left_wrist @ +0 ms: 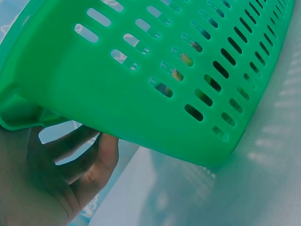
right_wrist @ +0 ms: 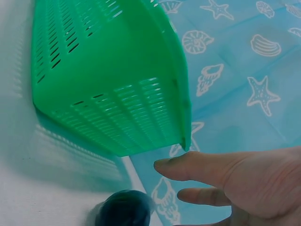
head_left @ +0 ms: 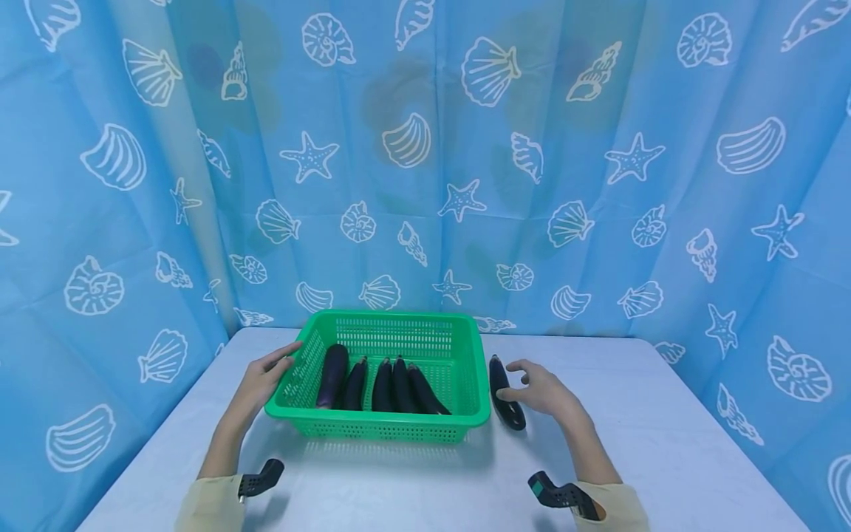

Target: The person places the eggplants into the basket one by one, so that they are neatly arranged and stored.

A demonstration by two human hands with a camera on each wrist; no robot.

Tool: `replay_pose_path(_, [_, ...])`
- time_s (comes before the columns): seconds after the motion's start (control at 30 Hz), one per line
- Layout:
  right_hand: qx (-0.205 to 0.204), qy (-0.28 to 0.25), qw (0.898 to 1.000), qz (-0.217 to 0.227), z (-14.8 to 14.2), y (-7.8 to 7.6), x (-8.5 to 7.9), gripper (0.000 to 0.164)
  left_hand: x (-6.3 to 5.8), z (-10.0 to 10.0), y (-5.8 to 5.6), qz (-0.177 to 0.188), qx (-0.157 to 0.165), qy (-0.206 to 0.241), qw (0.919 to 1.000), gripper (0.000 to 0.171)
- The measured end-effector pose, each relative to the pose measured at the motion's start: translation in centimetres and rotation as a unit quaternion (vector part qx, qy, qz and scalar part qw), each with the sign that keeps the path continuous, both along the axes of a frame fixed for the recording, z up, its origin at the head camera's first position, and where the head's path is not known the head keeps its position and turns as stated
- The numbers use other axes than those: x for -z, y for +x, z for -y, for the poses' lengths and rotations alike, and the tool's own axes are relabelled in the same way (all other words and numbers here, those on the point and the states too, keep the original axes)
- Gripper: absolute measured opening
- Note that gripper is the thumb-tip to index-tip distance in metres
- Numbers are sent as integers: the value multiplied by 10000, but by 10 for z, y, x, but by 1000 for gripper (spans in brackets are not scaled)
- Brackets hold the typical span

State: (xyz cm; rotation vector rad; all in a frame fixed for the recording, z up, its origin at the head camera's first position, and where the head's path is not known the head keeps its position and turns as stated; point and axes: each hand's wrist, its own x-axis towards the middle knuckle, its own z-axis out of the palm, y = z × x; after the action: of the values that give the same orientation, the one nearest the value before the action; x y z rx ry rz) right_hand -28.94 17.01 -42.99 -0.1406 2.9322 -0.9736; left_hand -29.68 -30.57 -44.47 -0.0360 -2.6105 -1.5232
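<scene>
A green plastic basket (head_left: 306, 415) stands on the table with several dark purple eggplants (head_left: 383, 388) lying side by side inside. At its left rim is my left hand (head_left: 261, 380); in the left wrist view its extended, slightly bent fingers (left_wrist: 106, 150) touch the basket's outer side. One more eggplant (head_left: 510, 414) lies on the table just right of the basket. Over it hovers my right hand (head_left: 541, 390), thumb and fingers spread apart with nothing between them. The right wrist view shows that eggplant's rounded end (right_wrist: 123, 209) below the fingers.
White cloth covers the table (head_left: 385, 488). Behind and at both sides hangs a blue curtain (head_left: 425, 185) with white shell and starfish prints. Black camera mounts (head_left: 261, 479) sit on both wrists, above the table's near part.
</scene>
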Motion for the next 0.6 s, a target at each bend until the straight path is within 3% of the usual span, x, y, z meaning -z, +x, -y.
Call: replay_pose_path(0.6, [-171,98,9995,242,4,-7,18,65,1,0,1,-84,44,-6,10000,49])
